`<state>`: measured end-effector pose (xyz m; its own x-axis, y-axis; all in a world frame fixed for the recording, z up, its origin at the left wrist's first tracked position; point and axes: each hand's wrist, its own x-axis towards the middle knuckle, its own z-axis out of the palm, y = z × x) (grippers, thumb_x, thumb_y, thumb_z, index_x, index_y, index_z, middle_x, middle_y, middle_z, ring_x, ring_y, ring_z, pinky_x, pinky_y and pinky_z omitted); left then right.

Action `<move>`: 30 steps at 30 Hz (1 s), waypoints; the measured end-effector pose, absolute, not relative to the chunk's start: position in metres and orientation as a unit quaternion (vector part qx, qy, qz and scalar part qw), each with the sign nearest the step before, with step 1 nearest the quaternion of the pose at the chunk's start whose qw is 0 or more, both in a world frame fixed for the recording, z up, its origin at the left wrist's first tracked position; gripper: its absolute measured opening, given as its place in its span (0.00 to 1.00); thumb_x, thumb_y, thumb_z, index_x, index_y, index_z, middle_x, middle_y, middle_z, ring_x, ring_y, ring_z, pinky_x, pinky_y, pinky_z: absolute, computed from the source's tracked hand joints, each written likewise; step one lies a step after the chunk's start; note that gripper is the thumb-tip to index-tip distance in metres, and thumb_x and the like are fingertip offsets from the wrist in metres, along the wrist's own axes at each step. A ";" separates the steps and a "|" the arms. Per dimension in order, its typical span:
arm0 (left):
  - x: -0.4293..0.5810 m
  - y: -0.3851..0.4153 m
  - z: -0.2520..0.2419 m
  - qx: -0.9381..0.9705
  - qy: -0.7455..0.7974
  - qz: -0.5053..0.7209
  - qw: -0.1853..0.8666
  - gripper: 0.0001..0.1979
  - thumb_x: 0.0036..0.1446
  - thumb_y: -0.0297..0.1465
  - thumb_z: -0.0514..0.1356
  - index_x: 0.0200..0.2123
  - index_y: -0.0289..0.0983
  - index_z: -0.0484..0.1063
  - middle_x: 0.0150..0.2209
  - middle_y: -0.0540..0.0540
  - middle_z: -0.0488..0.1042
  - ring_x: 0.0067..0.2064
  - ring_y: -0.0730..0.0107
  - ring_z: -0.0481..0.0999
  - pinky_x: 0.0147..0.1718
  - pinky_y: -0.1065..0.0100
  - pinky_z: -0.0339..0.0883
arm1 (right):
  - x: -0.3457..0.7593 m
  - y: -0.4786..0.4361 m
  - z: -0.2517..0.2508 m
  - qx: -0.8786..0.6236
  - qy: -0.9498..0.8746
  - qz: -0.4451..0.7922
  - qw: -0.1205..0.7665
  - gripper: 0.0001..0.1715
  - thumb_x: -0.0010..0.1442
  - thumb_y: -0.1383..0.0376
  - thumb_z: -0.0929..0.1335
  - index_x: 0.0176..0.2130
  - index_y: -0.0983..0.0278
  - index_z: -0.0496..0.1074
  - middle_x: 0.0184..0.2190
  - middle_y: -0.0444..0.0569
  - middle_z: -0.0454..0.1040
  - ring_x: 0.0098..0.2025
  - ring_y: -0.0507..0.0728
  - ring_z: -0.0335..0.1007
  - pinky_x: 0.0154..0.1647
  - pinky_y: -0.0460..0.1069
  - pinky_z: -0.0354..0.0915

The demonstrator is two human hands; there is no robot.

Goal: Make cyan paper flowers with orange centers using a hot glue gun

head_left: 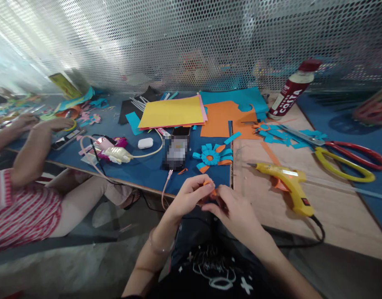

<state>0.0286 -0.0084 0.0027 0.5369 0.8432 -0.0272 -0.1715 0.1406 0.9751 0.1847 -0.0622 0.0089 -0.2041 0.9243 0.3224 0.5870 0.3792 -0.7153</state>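
Note:
Both hands meet in front of me at the table's near edge. Between the fingertips of my left hand (193, 192) is a small orange paper strip (213, 190), pinched by thumb and forefinger. My right hand (233, 205) closes around the strip's other side, its fingers curled and partly hidden. Just beyond them lies a blue paper flower (209, 155) with an orange centre and several curled blue and orange petals. A small orange scrap (182, 171) rests beside a phone (176, 151). To the right, a yellow hot glue gun (286, 178) lies on a cardboard sheet (256, 203).
Scissors (322, 145) with red and yellow handles lie at right near blue paper scraps (272, 135). Behind stand a Costa bottle (292, 91) and stacked yellow (172, 112) and orange paper (217, 118). A white earbud case (145, 143) and cables sit left. Another person's arm (32, 145) reaches in at far left.

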 end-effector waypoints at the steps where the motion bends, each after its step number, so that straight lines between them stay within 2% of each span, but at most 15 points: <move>1: 0.028 -0.009 0.003 0.541 0.312 0.366 0.690 0.19 0.59 0.45 0.62 0.27 0.34 0.67 0.24 0.52 0.66 0.22 0.80 0.61 0.20 0.75 0.54 | 0.184 -0.061 0.009 -0.493 -0.752 0.224 0.375 0.16 0.67 0.57 0.65 0.30 0.61 0.66 0.26 0.45 0.69 0.29 0.54 0.66 0.28 0.48 0.61; 4: 0.027 -0.009 0.000 0.530 0.315 0.369 0.696 0.20 0.58 0.45 0.62 0.27 0.35 0.66 0.23 0.53 0.64 0.21 0.80 0.60 0.19 0.75 0.53 | 0.185 -0.060 0.012 -0.439 -0.757 0.267 0.405 0.16 0.70 0.63 0.61 0.29 0.62 0.67 0.27 0.46 0.68 0.30 0.53 0.66 0.29 0.47 0.63; 7: 0.027 -0.008 -0.003 0.515 0.304 0.384 0.703 0.19 0.58 0.45 0.62 0.28 0.35 0.66 0.21 0.55 0.62 0.19 0.81 0.56 0.18 0.76 0.50 | 0.190 -0.063 0.014 -0.420 -0.719 0.307 0.460 0.14 0.68 0.64 0.63 0.30 0.62 0.70 0.29 0.47 0.67 0.32 0.53 0.66 0.30 0.47 0.64; 10: 0.027 -0.007 -0.006 0.508 0.294 0.393 0.708 0.19 0.59 0.44 0.62 0.28 0.35 0.65 0.21 0.55 0.62 0.18 0.82 0.56 0.17 0.76 0.48 | 0.192 -0.066 0.009 -0.410 -0.651 0.340 0.540 0.14 0.67 0.64 0.64 0.30 0.61 0.73 0.40 0.51 0.70 0.37 0.54 0.67 0.36 0.50 0.66; 12: 0.027 -0.007 -0.007 0.505 0.285 0.396 0.712 0.19 0.59 0.43 0.63 0.27 0.35 0.65 0.21 0.54 0.62 0.18 0.83 0.56 0.17 0.76 0.48 | 0.191 -0.067 0.005 -0.363 -0.587 0.412 0.595 0.15 0.67 0.63 0.64 0.29 0.61 0.73 0.46 0.51 0.70 0.34 0.53 0.66 0.30 0.49 0.65; 13: 0.027 -0.006 -0.007 0.504 0.280 0.398 0.714 0.19 0.59 0.43 0.63 0.27 0.35 0.65 0.21 0.55 0.62 0.18 0.83 0.56 0.17 0.76 0.48 | 0.189 -0.067 0.003 -0.329 -0.550 0.460 0.615 0.15 0.67 0.62 0.63 0.29 0.61 0.72 0.45 0.51 0.70 0.31 0.52 0.64 0.25 0.48 0.62; 15: 0.028 -0.006 -0.008 0.499 0.276 0.405 0.715 0.18 0.60 0.42 0.63 0.27 0.35 0.65 0.21 0.55 0.61 0.18 0.83 0.55 0.16 0.76 0.48 | 0.186 -0.065 0.001 -0.280 -0.471 0.538 0.640 0.16 0.68 0.61 0.62 0.29 0.61 0.69 0.36 0.49 0.70 0.25 0.51 0.60 0.17 0.45 0.55; 17: 0.029 -0.004 -0.009 0.494 0.280 0.412 0.712 0.18 0.59 0.42 0.63 0.27 0.35 0.64 0.20 0.55 0.60 0.18 0.83 0.55 0.16 0.76 0.46 | 0.183 -0.064 0.002 -0.291 -0.419 0.562 0.651 0.17 0.68 0.59 0.62 0.28 0.61 0.65 0.28 0.45 0.65 0.22 0.50 0.57 0.17 0.45 0.53; 20: 0.033 -0.001 -0.008 0.491 0.295 0.431 0.697 0.19 0.60 0.43 0.62 0.26 0.35 0.64 0.18 0.56 0.58 0.17 0.82 0.56 0.16 0.76 0.46 | 0.184 -0.062 0.001 -0.404 -0.416 0.506 0.639 0.19 0.69 0.58 0.62 0.27 0.61 0.62 0.25 0.42 0.61 0.23 0.50 0.56 0.20 0.45 0.54; 25: 0.037 0.000 0.002 0.526 0.356 0.418 0.649 0.18 0.62 0.44 0.59 0.28 0.36 0.66 0.18 0.57 0.57 0.17 0.81 0.55 0.17 0.75 0.50 | 0.191 -0.061 0.000 -0.502 -0.529 0.422 0.538 0.21 0.69 0.54 0.61 0.29 0.62 0.67 0.24 0.43 0.64 0.24 0.50 0.57 0.23 0.46 0.56; 30: 0.033 -0.002 0.009 0.675 0.423 0.329 0.507 0.14 0.62 0.41 0.60 0.33 0.35 0.73 0.28 0.50 0.73 0.28 0.74 0.68 0.26 0.73 0.60 | 0.196 -0.067 0.009 -0.532 -0.589 0.361 0.490 0.17 0.70 0.57 0.61 0.38 0.60 0.75 0.21 0.42 0.65 0.23 0.51 0.62 0.25 0.47 0.61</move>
